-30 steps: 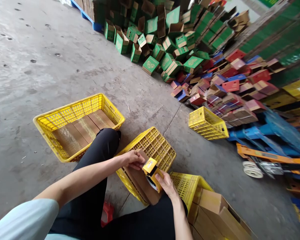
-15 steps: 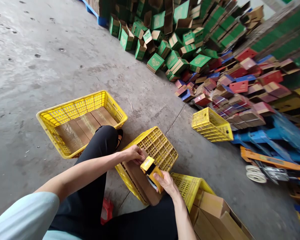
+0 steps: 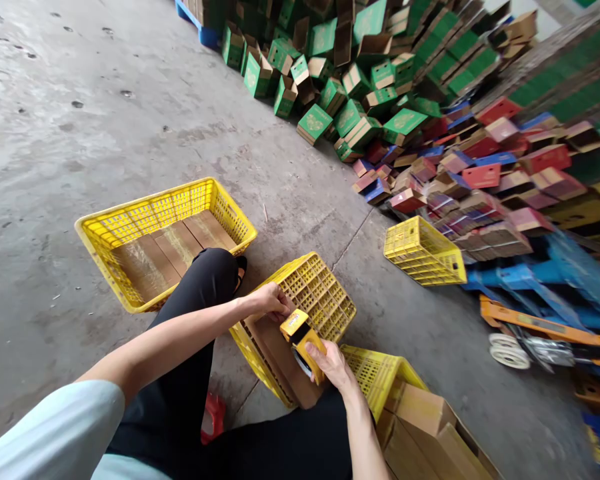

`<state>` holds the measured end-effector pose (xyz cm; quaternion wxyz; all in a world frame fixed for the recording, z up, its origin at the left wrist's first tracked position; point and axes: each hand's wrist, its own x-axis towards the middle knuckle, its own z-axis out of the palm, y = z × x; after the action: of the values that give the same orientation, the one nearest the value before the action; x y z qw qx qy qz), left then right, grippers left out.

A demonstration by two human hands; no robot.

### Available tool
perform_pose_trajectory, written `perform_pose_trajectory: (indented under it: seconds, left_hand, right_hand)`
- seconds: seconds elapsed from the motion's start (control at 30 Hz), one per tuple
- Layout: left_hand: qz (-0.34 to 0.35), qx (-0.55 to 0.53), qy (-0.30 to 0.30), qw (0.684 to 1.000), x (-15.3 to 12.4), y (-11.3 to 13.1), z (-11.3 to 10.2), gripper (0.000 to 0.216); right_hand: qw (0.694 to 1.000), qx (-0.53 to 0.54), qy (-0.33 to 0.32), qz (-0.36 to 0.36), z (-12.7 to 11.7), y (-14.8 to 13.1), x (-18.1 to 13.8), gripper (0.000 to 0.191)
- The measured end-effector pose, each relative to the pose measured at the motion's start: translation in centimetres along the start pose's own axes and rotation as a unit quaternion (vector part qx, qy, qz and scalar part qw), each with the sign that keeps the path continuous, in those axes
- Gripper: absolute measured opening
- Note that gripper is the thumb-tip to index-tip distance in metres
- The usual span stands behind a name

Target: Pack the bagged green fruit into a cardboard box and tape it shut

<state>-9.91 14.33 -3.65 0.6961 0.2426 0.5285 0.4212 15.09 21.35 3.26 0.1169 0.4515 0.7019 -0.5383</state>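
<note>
My right hand (image 3: 329, 363) grips a yellow tape dispenser (image 3: 303, 339) over a flat brown cardboard box (image 3: 280, 363). The box rests against a tipped yellow plastic crate (image 3: 325, 290) between my knees. Just beyond the dispenser's front end, my left hand (image 3: 273, 300) is closed in a pinch near the box's far end. What lies between those fingertips is too small to make out.
To the left stands a yellow crate (image 3: 93, 247) with flat cardboard boxes (image 3: 177, 247) in it. Another crate (image 3: 373, 373) by my right knee holds brown boxes (image 3: 425, 413). Farther off are a small yellow crate (image 3: 423, 250), green cartons (image 3: 315, 123) and an orange-and-blue pallet jack (image 3: 545, 321).
The view has shifted slightly. Both hands stay in nearly the same place at the box, with the dispenser still in my right hand.
</note>
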Motion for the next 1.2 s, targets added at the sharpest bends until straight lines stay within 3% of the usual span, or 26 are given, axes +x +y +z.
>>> perform_pose_trajectory:
  seconds: [0.13,0.3,0.4,0.63,0.97,1.2]
  left_hand:
    - [0.010,0.026,0.016,0.999,-0.2,0.3,-0.2,0.013]
    - [0.041,0.056,0.075,0.995,-0.3,1.3,-2.8,0.009]
    - [0.051,0.073,0.080,0.993,-0.2,1.8,-4.0,0.008]
    - [0.072,0.115,0.106,0.985,-0.7,1.1,-4.3,0.005]
    - [0.067,0.224,0.237,0.943,-1.8,0.5,-6.3,0.009]
    - [0.023,0.237,0.273,0.932,0.3,-1.3,-6.9,0.011]
  right_hand:
    - [1.000,0.002,-0.009,-0.002,-0.1,-0.1,0.0,0.064]
    - [1.000,-0.006,0.005,0.030,-0.9,1.2,-1.2,0.064]
    - [0.999,-0.017,0.016,0.045,-1.2,2.0,-2.0,0.064]
    - [0.998,-0.032,0.032,0.032,-0.6,1.2,-2.4,0.058]
    - [0.997,-0.045,0.052,0.031,1.0,-0.7,0.9,0.055]
    - [0.993,-0.085,0.059,0.053,1.5,-1.9,2.9,0.046]
